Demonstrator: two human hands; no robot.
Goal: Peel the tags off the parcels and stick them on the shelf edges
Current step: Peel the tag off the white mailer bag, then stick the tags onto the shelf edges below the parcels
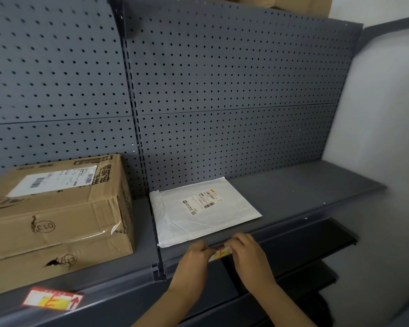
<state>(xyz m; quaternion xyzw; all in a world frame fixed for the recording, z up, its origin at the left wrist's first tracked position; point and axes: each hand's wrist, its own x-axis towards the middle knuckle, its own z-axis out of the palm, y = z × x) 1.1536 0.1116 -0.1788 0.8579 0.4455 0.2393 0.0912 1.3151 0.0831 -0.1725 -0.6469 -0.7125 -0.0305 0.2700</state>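
Left hand [194, 258] and right hand [249, 256] pinch tag [220, 253] ends in their fingers, holding it flat to stick along shelf edge [293, 228]

Open shelf to our right, crowded to our left.
We see the shelf [305, 185] open from the white mailer [206, 215] to the wall [387, 114]. The cardboard box [57, 220] stands in the left bay beside the divider [159, 263], and the pegboard [222, 90] closes the back. Our left grip [194, 253] and right grip [243, 251], pinching the tag [221, 253], block the edge before the mailer.
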